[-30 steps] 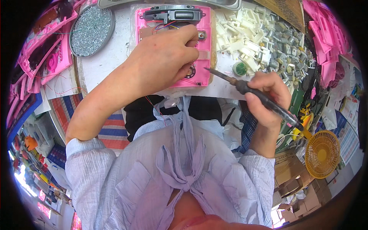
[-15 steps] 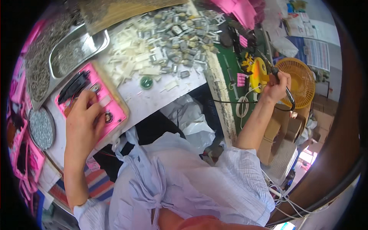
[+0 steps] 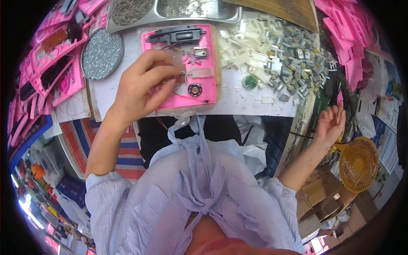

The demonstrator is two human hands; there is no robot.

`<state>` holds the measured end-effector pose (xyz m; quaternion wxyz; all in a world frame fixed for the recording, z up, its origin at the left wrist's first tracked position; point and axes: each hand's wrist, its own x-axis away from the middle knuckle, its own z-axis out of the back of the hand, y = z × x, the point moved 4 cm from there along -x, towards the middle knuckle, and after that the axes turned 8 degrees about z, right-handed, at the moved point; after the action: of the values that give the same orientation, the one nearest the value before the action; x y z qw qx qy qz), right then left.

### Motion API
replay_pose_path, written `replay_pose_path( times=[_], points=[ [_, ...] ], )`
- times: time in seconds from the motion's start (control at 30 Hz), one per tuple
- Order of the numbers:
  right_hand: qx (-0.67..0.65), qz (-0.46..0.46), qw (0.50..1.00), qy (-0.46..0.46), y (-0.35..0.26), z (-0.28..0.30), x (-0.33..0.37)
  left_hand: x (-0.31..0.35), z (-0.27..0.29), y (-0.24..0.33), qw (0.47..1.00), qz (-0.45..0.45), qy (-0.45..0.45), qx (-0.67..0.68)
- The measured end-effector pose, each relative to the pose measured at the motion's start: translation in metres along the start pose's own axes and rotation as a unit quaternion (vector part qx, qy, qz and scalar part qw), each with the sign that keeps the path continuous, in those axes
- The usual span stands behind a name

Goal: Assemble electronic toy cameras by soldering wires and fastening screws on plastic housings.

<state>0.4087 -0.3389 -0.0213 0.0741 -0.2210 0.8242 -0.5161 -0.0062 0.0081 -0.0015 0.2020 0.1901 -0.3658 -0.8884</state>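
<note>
Striped sheet (image 3: 129, 161) lower left — cardboard boxes (image 3: 315, 186) lower right

The pink panel (image 3: 208, 84) looks like smooth plastic from where I stand; the tray (image 3: 225, 19) is shiny metal, the shirt (image 3: 238, 182) crinkled matt cloth.

L head cam, fisheye, looks dn past wearer's blouse (image 3: 197, 174) to bench (image 3: 244, 105), fairly nr.

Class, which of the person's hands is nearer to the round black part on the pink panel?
Left. The left hand is over the pink panel, just left of the round black part; the right hand is far off to its right and lower in view.
</note>
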Motion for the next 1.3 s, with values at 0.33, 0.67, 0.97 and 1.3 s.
replay_pose_path(
  times=[0.33,0.67,0.97,1.3],
  points=[
    [0.439,0.151,0.805,-0.369,0.129,-0.242,0.079,-0.004,-0.018,0.006,0.991,-0.097,-0.011,-0.086],
    [0.633,0.211,0.585,-0.461,0.147,-0.31,0.07,-0.001,-0.02,0.0,0.986,-0.126,-0.016,-0.106],
    [0.7,0.262,0.435,-0.502,0.146,-0.336,0.081,0.004,-0.021,-0.008,0.987,-0.13,0.027,-0.09],
    [0.635,0.052,0.636,-0.436,0.157,-0.314,0.058,-0.022,-0.023,0.007,0.968,-0.08,0.065,-0.228]
  ],
)
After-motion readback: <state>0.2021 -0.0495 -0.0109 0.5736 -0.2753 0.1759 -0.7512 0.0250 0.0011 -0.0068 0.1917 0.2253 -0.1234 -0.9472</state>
